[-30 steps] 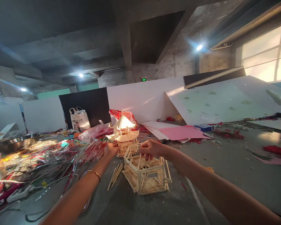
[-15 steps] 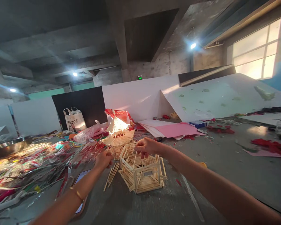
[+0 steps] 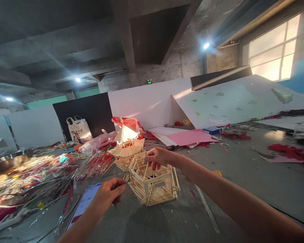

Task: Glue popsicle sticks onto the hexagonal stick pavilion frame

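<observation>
Left hand [image 3: 111, 191] nearer camera, grip unclear, by edge of wooden frame [image 3: 160, 199]; right hand [image 3: 160, 157] clamped on stick [image 3: 146, 169].

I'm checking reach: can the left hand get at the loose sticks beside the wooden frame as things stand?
Probably yes: the left hand is right beside the loose sticks, partly hiding them, and nothing visible blocks the way.

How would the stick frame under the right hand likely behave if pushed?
The stick frame looks light for its size, being thin and open-sided. Broad and low, it would probably slide rather than tip. Such slender construction may be fragile under a hard push.
</observation>
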